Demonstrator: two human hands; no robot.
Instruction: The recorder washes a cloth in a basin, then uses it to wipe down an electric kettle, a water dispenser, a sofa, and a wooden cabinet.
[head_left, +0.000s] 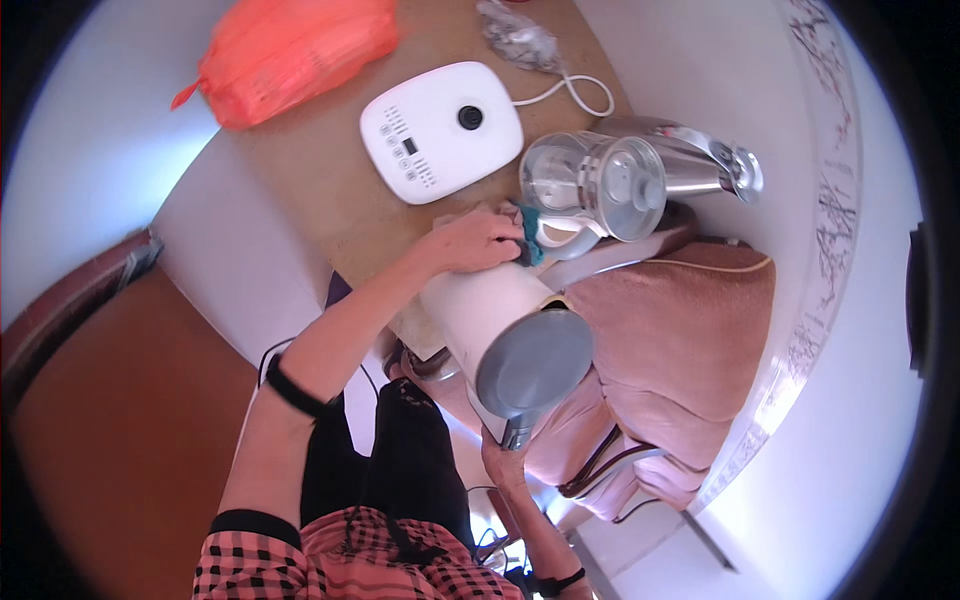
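Observation:
My right hand grips the handle of a white electric kettle with a grey lid. The kettle is tilted, its lid facing toward me and its lower end by the table edge. My left hand rests at that lower end, fingers curled over a bunched teal and greyish cloth. Beyond it, a white heating base with a black connector and a button panel lies on the table. Just right of the cloth stands a glass kettle with a pale handle and a lid.
Behind the glass kettle is a stainless steel vacuum jug. A red plastic bag sits at the tan table's far left. A clear plastic bag lies near the base's white cord. A pink upholstered chair adjoins the right wall.

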